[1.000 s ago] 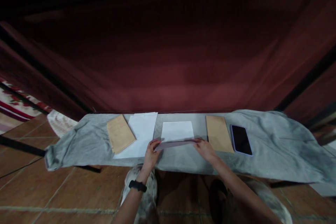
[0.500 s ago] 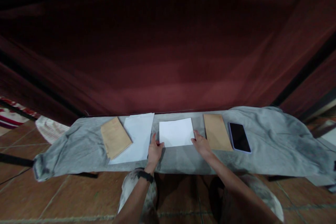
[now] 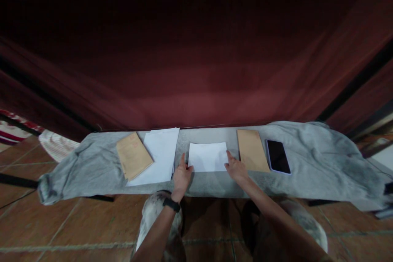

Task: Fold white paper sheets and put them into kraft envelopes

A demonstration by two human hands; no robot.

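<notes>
Your left hand (image 3: 182,176) and right hand (image 3: 236,168) flank white paper (image 3: 207,158).
Both are spread, one at each side edge (grey cloth (image 3: 211,184) lies beneath).

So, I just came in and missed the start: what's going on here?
A person has a small white paper lying flat on a grey cloth, with the left hand at its left edge and the right hand at its right edge. To the left, a piece of brown paper partly covers larger white sheets. To the right lie more brown paper and a dark-screened device.
</notes>
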